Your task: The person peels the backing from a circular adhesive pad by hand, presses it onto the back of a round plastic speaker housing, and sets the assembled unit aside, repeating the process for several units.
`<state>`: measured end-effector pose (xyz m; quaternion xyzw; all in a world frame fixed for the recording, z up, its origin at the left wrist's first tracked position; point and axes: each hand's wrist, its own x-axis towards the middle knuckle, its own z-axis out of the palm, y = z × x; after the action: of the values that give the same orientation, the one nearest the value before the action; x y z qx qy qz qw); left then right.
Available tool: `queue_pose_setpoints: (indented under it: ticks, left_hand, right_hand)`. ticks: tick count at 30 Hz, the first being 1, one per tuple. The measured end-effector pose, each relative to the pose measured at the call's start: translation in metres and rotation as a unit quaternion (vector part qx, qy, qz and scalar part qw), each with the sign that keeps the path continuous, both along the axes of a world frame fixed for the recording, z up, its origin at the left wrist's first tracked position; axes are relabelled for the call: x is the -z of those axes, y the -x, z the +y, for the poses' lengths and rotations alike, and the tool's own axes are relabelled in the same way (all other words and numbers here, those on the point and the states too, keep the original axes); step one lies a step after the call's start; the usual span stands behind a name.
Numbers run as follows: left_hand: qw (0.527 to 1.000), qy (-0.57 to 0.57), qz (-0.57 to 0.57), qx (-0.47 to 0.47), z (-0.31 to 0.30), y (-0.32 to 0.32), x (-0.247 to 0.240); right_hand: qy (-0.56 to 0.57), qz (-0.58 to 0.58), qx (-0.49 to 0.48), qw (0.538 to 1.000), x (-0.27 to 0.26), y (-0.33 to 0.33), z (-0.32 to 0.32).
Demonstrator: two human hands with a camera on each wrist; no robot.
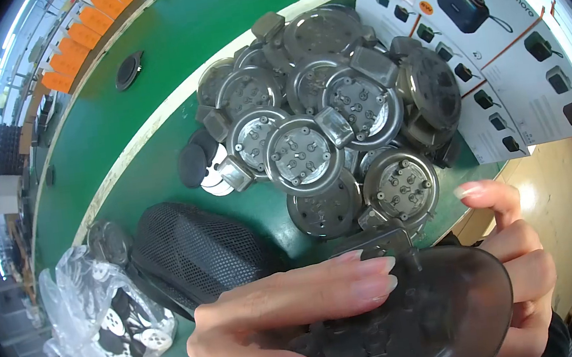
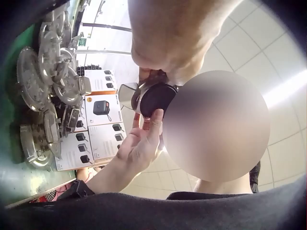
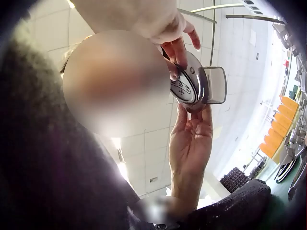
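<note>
A dark translucent round housing [image 1: 403,321] with a clear tab [image 1: 383,241] is held close to the head camera. My left hand [image 1: 274,315] grips its left side, fingertips on the upper face. At its right edge, my right hand [image 1: 526,270] holds it with curled fingers, the index finger raised. The left wrist view shows a black round pad [image 2: 157,99] on the housing, with my right thumb against its edge. A dark disc with white markings [image 3: 183,90] lies on the housing in the right wrist view, my right fingertips touching it.
Similar housings [image 1: 300,152] are piled on the green table [image 1: 164,58]. Printed boxes [image 1: 498,45] stand right of the pile. A black mesh item [image 1: 198,246] and a plastic bag [image 1: 73,304] of black and white parts lie left. Orange bins [image 1: 95,20] line the far side.
</note>
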<state>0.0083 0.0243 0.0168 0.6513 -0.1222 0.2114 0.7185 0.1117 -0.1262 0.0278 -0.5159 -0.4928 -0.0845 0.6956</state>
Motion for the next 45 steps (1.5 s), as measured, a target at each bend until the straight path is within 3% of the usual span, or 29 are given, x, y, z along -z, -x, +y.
queue_pose_setpoints:
  ticks: [1,3,4,9,14,15,18,20,22,25,33,37,40,45]
  left_hand:
    - [1.000,-0.001,-0.005,0.001,0.001,-0.001,0.001]
    - [0.991,0.043,0.012,0.126,0.014,-0.005,0.012]
    - [0.989,0.055,0.014,0.135,0.014,-0.004,0.012]
    - [0.998,0.044,0.011,0.039,0.004,-0.001,0.001]
    - [0.999,0.037,0.011,0.003,-0.002,0.000,0.002]
    - [0.999,0.035,0.011,-0.002,-0.003,0.000,0.002]
    - [0.999,0.030,0.005,-0.017,-0.005,0.000,0.004]
    - [0.999,0.029,-0.002,-0.033,-0.007,-0.001,0.007]
    - [0.998,0.025,-0.011,-0.059,-0.011,0.000,0.011]
    - [0.995,0.007,-0.016,-0.101,-0.011,-0.004,0.013]
    - [0.984,-0.016,-0.034,-0.177,-0.009,-0.004,0.016]
    - [0.977,0.002,-0.014,-0.214,-0.010,0.002,0.020]
    - [0.977,0.046,-0.010,-0.209,-0.012,0.000,0.023]
    - [0.984,0.171,0.014,-0.046,-0.015,-0.004,0.014]
  right_hand:
    - [0.004,0.002,-0.001,1.000,0.000,0.000,-0.001]
    - [0.008,0.003,-0.002,1.000,0.001,-0.001,-0.002]
    - [0.023,-0.037,-0.019,0.999,0.001,-0.006,-0.004]
    - [0.134,-0.247,-0.115,0.953,-0.003,-0.041,-0.020]
    - [0.020,0.021,-0.030,0.999,0.003,-0.005,-0.004]
    - [0.018,0.012,-0.023,0.999,0.003,-0.005,-0.004]
    - [0.206,0.042,0.018,0.978,-0.010,-0.001,-0.019]
    - [0.281,0.010,0.020,0.960,-0.014,-0.004,-0.023]
    - [0.244,-0.093,-0.013,0.965,-0.010,-0.016,-0.017]
    - [0.237,-0.124,0.008,0.964,-0.007,-0.019,-0.012]
    - [0.258,-0.148,0.060,0.953,-0.005,-0.017,-0.006]
    - [0.323,-0.125,-0.032,0.938,-0.020,-0.027,-0.004]
    - [0.262,-0.109,-0.022,0.959,-0.009,-0.023,-0.006]
    - [0.222,-0.150,-0.039,0.963,-0.004,-0.022,-0.019]
